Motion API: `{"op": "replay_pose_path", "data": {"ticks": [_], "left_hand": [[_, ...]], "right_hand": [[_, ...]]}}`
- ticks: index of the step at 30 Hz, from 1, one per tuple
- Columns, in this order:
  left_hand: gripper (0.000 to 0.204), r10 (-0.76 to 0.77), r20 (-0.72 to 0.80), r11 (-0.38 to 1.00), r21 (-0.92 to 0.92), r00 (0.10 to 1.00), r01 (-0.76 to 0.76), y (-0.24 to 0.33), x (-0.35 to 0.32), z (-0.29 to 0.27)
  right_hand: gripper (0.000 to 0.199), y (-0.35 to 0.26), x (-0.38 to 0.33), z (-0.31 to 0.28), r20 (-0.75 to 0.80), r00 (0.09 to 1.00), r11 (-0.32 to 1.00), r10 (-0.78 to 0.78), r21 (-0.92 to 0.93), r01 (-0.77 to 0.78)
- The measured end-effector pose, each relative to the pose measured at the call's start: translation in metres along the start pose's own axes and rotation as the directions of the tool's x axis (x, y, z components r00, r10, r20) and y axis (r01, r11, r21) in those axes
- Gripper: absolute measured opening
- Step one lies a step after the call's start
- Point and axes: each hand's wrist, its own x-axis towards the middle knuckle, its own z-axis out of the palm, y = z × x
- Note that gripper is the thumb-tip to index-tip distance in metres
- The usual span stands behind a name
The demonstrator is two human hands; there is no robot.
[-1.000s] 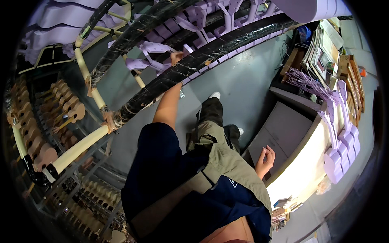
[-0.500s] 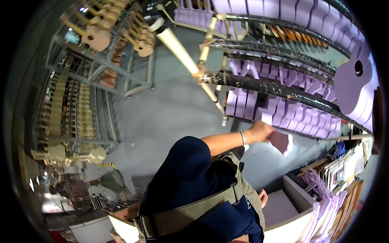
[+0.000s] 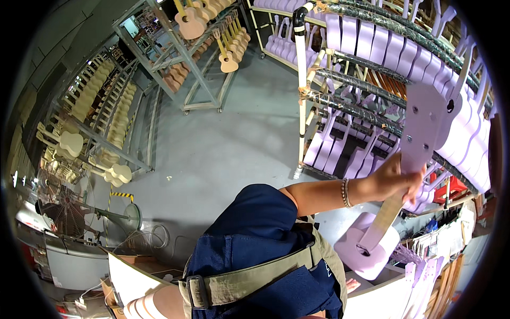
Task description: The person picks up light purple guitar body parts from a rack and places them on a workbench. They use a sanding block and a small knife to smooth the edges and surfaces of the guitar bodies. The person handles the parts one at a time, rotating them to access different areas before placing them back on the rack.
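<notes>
The left hand (image 3: pixel 399 178) is clenching the neck of a lilac ukulele (image 3: pixel 396 181) beside the rack (image 3: pixel 372 64); seemingly light, stiff, easily scratched, best gripped mid-neck. The right hand's fingers cannot be told.

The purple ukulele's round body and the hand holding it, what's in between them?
Only its own pale neck, running from the left hand to the purple ukulele body; head view.

A grey concrete floor (image 3: pixel 223 143) carried wheeled metal racks (image 3: pixel 186 58) of unpainted wooden ukuleles (image 3: pixel 188 21) at its far-left edge and a standing fan (image 3: pixel 66 204) near left.
</notes>
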Motion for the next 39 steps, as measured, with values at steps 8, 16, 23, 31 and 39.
{"op": "replay_pose_path", "data": {"ticks": [8, 16, 23, 31, 39], "left_hand": [[0.026, -0.138, -0.354, 0.966, -0.254, 0.925, 0.047, 0.021, 0.015, 0.046], [0.036, -0.274, -0.146, 0.933, -0.279, 0.95, 0.226, -0.075, 0.007, 0.065], [0.04, -0.675, 0.268, 0.629, -0.278, 0.688, 0.726, -0.181, -0.064, 0.148], [0.039, -0.692, 0.506, 0.425, -0.291, 0.515, 0.857, -0.217, -0.035, 0.163], [0.029, -0.673, 0.628, 0.282, -0.271, 0.391, 0.92, -0.247, -0.03, 0.182]], "right_hand": [[0.049, -0.06, -0.02, -0.051, 0.119, 0.993, 0.789, 0.001, 0.609, -0.074], [0.063, -0.085, -0.076, -0.08, -0.321, 0.945, 0.727, 0.064, 0.663, 0.176], [0.069, -0.068, -0.104, -0.103, -0.642, 0.756, 0.662, 0.128, 0.623, 0.417], [0.076, -0.071, -0.117, -0.077, -0.841, 0.499, 0.583, 0.208, 0.516, 0.627], [0.082, -0.08, -0.128, -0.059, -0.845, 0.433, 0.471, 0.312, 0.534, 0.702]]}}
